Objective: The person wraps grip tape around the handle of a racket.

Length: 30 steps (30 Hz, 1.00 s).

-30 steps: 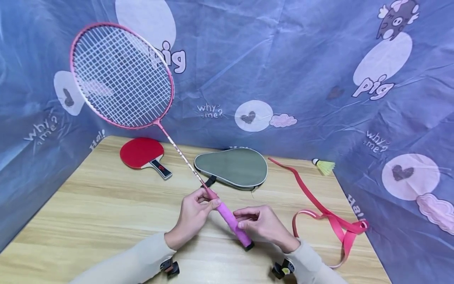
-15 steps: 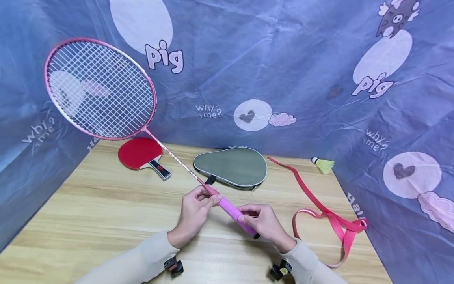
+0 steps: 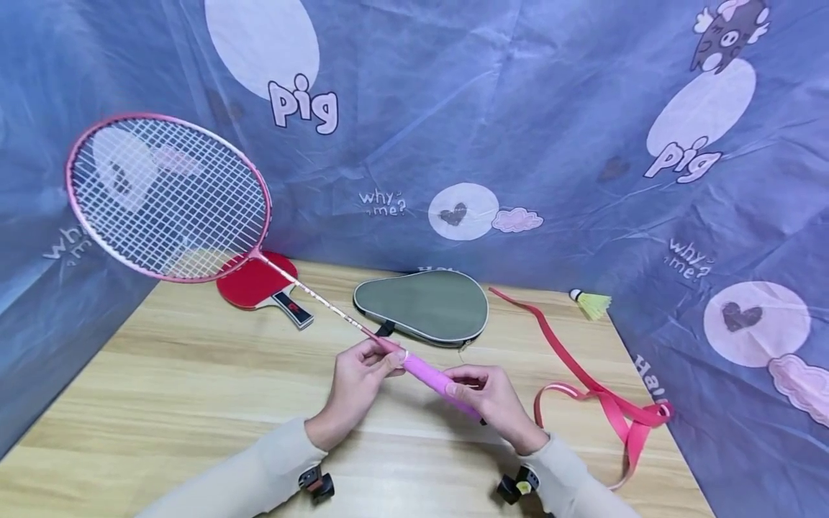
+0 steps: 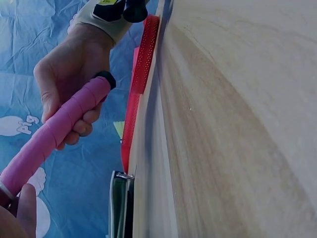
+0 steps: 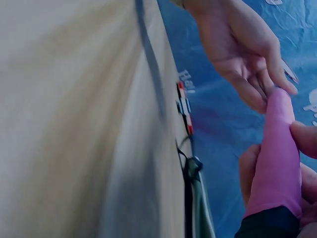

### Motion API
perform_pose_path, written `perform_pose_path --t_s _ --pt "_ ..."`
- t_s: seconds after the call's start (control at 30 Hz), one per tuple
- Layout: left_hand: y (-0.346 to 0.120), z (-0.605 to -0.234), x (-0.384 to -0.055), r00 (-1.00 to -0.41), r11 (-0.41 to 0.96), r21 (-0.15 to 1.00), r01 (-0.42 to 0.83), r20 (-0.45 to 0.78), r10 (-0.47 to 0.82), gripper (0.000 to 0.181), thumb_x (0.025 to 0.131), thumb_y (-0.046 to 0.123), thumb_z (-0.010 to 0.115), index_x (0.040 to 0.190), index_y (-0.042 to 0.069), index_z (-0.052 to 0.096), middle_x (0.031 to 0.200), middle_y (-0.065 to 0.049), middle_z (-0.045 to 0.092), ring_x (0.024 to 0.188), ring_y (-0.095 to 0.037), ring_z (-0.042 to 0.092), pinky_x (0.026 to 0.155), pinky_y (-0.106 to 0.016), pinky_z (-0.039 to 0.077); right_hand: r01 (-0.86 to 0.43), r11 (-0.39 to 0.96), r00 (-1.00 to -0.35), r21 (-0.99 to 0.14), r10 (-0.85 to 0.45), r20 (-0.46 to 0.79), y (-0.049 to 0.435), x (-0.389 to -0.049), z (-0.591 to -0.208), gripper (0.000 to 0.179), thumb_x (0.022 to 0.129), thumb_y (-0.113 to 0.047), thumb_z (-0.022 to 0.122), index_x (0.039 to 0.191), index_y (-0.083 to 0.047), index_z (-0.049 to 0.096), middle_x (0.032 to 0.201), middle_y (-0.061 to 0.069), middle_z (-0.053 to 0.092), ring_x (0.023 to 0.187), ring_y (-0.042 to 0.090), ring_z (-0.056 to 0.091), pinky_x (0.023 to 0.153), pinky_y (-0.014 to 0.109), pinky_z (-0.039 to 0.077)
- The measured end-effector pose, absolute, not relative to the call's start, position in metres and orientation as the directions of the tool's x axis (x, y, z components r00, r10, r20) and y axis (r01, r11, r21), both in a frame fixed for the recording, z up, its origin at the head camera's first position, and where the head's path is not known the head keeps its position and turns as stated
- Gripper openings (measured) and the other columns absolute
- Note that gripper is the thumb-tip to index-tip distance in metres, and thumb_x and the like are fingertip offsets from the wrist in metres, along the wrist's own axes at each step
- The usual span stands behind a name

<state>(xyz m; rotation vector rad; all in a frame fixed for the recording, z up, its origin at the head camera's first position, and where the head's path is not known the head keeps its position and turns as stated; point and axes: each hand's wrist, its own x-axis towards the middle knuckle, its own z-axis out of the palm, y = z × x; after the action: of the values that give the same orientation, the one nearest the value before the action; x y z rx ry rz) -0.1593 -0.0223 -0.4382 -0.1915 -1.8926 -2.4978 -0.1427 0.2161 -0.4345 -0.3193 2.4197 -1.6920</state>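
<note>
A badminton racket (image 3: 430, 375) with a pink wrapped grip and a pink-and-white frame is held above the table, its strung head up to the left. My left hand (image 3: 355, 381) pinches it where the shaft meets the grip. Nearer the black butt end, my right hand (image 3: 494, 403) holds the grip between thumb and fingers. In the left wrist view the spiral wrap of the racket grip (image 4: 59, 126) shows, with the right hand (image 4: 74, 69) around its lower part. The right wrist view has the racket grip (image 5: 277, 158) close up, the left hand (image 5: 242, 49) at its far end.
On the wooden table (image 3: 214, 403) lie a red table tennis bat (image 3: 249, 291) at back left and a green bat case (image 3: 424, 306) at back middle. A red ribbon (image 3: 563, 352) trails loosely on the right, near a yellow shuttlecock (image 3: 592, 303). Blue printed cloth (image 3: 401, 129) walls the back and sides.
The racket head has swung down and to the left and now overlaps the table tennis bat in view. The butt end has risen to the right, and my right hand has closed around the grip.
</note>
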Motion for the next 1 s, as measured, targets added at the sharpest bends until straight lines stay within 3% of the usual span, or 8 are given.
perform_pose_path --t_s 0.2,0.47,1.0 --pt "-0.025 -0.435 -0.159 -0.985 -0.281 0.956 0.084 0.122 0.12 0.028 0.097 0.002 0.063 0.117 -0.018 0.062 0.11 -0.035 0.07 0.09 -0.01 0.077 0.082 -0.033 0.063 -0.156 0.345 -0.951 -0.925 -0.307 0.046 0.229 -0.15 -0.429 0.024 0.089 -0.01 0.072 0.111 0.002 0.075 0.096 0.019 0.078 0.077 0.004 0.066 0.07 0.022 0.053" --pt "-0.027 -0.432 -0.16 -0.99 -0.306 0.948 0.091 0.12 0.078 0.026 0.092 -0.005 0.067 0.112 -0.021 0.062 0.108 -0.035 0.071 0.083 -0.01 0.076 0.081 -0.032 0.063 -0.188 0.354 -0.941 -0.916 -0.331 0.065 0.236 -0.154 -0.426 0.022 0.088 -0.008 0.072 0.107 0.002 0.076 0.092 0.018 0.077 0.072 0.005 0.066 0.067 0.022 0.053" --pt "-0.022 -0.442 -0.152 -0.995 -0.27 0.961 0.058 0.076 0.057 0.022 0.088 -0.006 0.071 0.108 -0.014 0.069 0.104 -0.031 0.074 0.08 -0.011 0.076 0.08 -0.03 0.063 -0.158 0.366 -0.944 -0.917 -0.33 0.031 0.238 -0.158 -0.428 0.02 0.084 -0.004 0.075 0.102 0.004 0.077 0.091 0.02 0.077 0.071 0.005 0.062 0.065 0.022 0.05"
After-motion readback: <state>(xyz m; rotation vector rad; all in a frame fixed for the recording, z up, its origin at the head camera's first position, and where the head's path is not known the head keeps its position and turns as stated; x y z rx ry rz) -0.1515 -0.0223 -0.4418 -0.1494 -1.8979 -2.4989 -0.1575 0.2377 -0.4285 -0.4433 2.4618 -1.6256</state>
